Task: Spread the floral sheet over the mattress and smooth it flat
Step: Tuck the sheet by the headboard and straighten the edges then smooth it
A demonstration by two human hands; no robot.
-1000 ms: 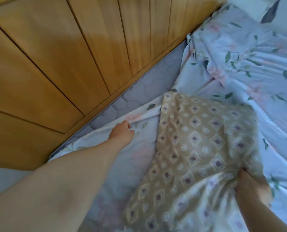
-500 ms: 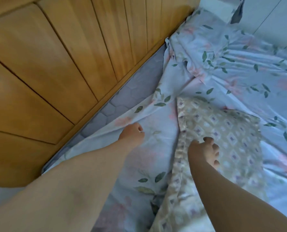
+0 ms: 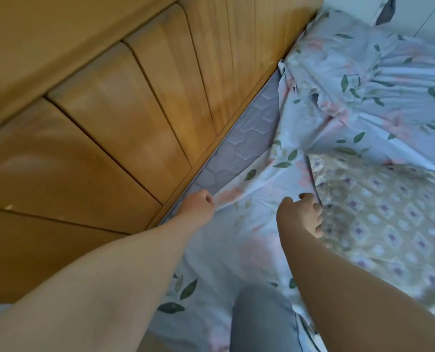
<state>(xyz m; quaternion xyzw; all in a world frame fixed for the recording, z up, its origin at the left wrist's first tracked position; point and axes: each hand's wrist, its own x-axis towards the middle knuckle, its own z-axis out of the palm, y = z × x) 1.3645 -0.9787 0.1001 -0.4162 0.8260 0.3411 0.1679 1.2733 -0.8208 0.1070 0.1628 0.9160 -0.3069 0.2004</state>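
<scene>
The floral sheet [image 3: 246, 240] lies wrinkled on the mattress [image 3: 246, 146], with a grey strip bare beside the headboard [image 3: 109, 128], where the left hand [image 3: 198, 203] pinches its edge, while the right hand [image 3: 301, 214] curls at the pillow [image 3: 389, 212] edge, its grip unclear.

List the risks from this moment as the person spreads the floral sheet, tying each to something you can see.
1. The pillow lies on the floral sheet; tugging could drag it or trap creases beneath.
2. The knee seems to rest on the sheet, which may pin it as the left hand pulls the edge.
3. A strip of mattress beside the headboard is bare; the sheet could end up short there.
</scene>
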